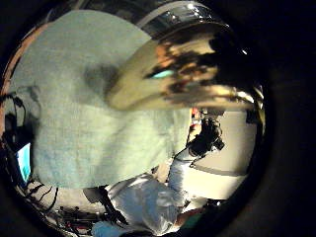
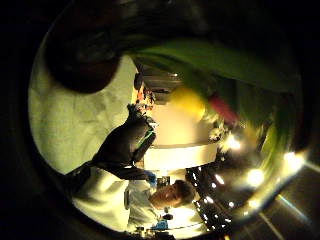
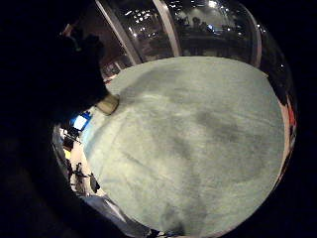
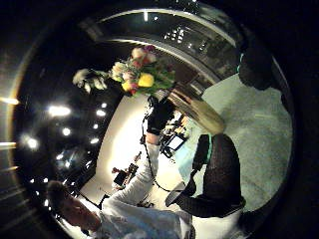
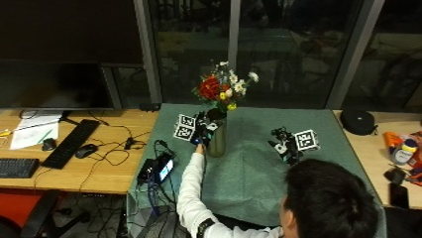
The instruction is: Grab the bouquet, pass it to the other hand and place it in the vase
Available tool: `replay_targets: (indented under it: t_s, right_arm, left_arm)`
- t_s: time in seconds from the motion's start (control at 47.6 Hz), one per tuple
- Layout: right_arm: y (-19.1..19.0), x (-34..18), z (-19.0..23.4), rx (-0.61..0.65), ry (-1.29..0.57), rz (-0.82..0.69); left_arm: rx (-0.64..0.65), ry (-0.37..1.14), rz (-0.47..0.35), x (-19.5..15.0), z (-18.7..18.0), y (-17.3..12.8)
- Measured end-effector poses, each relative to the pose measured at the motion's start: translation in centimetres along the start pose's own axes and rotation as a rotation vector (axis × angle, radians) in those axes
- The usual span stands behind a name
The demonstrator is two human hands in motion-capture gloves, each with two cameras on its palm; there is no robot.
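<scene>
In the outside view the bouquet [image 5: 221,87], red, white and yellow flowers on green stems, stands upright with its stems going down into the tall olive vase [image 5: 216,139] on the green cloth [image 5: 257,173]. My left hand [image 5: 201,131] grips the stems at the vase's mouth, beside the vase's left side. The right thumb side view shows that hand [image 4: 159,115] between the flowers [image 4: 139,74] and the vase [image 4: 199,112]. My right hand [image 5: 287,146] hovers over the cloth to the right of the vase, fingers relaxed, holding nothing. The vase [image 1: 182,74] fills much of the left palm view.
A wooden desk [image 5: 99,163] to the left carries a keyboard [image 5: 74,144], a mouse [image 5: 85,150] and cables. A small lit device [image 5: 160,168] sits at the cloth's left edge. A black round case [image 5: 359,121] and bottles [image 5: 402,148] lie at the right.
</scene>
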State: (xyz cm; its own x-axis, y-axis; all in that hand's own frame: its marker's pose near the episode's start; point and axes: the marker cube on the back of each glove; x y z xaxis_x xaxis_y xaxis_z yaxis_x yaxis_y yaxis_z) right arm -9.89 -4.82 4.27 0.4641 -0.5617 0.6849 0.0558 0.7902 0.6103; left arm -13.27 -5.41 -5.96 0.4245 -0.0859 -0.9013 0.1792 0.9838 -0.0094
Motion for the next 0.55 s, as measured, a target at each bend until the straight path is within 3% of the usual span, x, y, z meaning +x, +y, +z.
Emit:
replay_targets:
  t_s: [0.126, 0.294, 0.378, 0.546]
  right_arm:
    - [1.1, -2.2, -1.3, 0.007, 0.044, -0.035]
    - [1.3, -2.0, -1.9, 0.021, -0.011, -0.012]
    - [1.3, -1.2, -2.3, 0.032, 0.045, 0.033]
    - [0.7, -2.8, -1.6, 0.028, -0.068, -0.119]
  left_arm:
    - [0.069, -0.018, 0.117, -0.1, -1.3, 1.2]
    - [0.081, -0.048, 0.108, 1.4, -2.5, 1.9]
    - [0.124, -0.114, 0.132, 2.1, -3.0, 2.0]
    - [0.128, -0.131, 0.206, 3.0, -3.2, 2.8]
